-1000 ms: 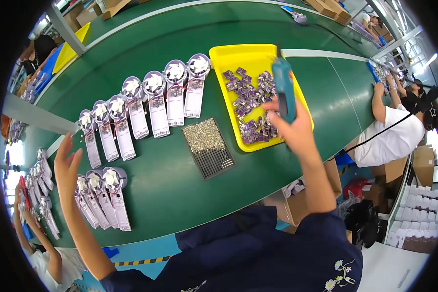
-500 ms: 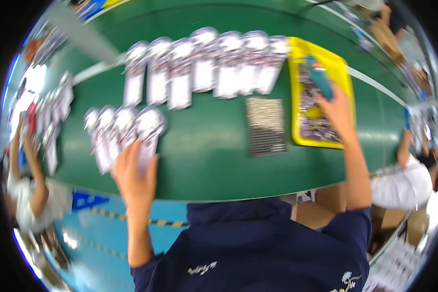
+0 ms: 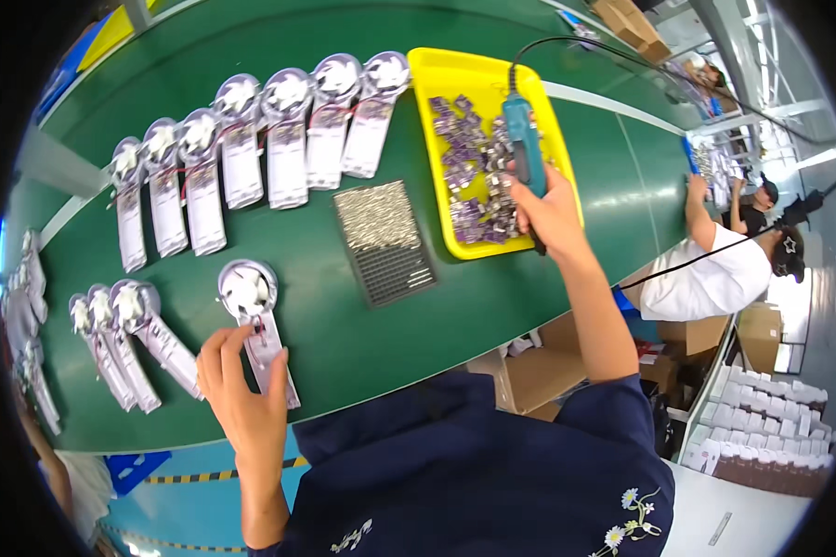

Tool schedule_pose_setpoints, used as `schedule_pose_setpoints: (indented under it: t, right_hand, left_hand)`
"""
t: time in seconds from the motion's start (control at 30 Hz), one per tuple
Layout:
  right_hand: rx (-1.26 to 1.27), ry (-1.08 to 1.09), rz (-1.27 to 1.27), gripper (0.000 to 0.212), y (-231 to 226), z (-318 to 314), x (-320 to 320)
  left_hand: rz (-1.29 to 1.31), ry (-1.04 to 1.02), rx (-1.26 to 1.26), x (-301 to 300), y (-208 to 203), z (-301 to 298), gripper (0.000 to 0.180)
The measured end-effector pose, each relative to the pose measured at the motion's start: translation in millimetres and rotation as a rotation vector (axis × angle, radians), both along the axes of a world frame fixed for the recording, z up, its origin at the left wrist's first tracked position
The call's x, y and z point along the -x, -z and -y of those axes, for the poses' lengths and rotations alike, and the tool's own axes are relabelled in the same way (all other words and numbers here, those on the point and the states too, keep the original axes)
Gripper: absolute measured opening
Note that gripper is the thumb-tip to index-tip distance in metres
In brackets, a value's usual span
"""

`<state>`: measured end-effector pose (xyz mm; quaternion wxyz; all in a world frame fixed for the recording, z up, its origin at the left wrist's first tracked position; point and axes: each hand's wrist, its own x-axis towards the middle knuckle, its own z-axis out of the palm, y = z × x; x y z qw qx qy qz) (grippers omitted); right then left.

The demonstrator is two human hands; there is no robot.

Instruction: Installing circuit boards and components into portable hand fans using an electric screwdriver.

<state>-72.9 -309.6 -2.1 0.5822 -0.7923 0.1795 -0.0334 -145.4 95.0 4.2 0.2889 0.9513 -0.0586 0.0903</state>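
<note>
My left hand [image 3: 243,395] straddles the white handle of a handheld fan [image 3: 249,290], thumb on one side and fingers on the other. This fan lies on the green table with its round, clear-rimmed head pointing away from me; small parts and wires show in the handle. In my right hand [image 3: 553,212] is a teal electric screwdriver [image 3: 527,139] with a black cable, held over a yellow tray [image 3: 567,190]. Small purple and silvery pieces [image 3: 464,153] fill part of that tray. The screwdriver's tip is hard to make out.
Several more fans [image 3: 286,139] lie in a row at the far side, and three others [image 3: 132,306] lie left of my left hand. Between fan and tray sits a black holder [image 3: 385,243] with rows of silver screws. A co-worker in white [image 3: 715,278] is at the right.
The view has turned, shifting the table. The fan at my left hand now lies apart from the other three. My right hand still holds the screwdriver over the tray.
</note>
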Motion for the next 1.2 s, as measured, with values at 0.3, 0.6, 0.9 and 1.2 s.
schedule_pose_setpoints:
  t: [0.3,0.6,0.9,1.2]
  right_hand:
    - [0.651,-0.054,0.161,0.027,-1.7,20.7,2.9]
    - [0.108,0.094,0.032,0.029,-21.1,-11.8,12.0]
    - [-0.114,-0.343,-0.17,0.035,-39.7,-103.8,54.4]
    - [-0.046,-0.56,-0.046,0.041,-19.2,-153.8,47.0]
  left_hand:
    - [-0.119,0.182,0.209,-2.8,5.6,44.0,0.042]
    - [-0.173,0.242,0.359,-4.3,5.0,24.1,0.034]
    - [-0.087,0.293,0.442,-18.2,19.2,23.5,0.022]
    - [-0.142,0.219,0.8,-13.7,30.5,28.6,0.014]
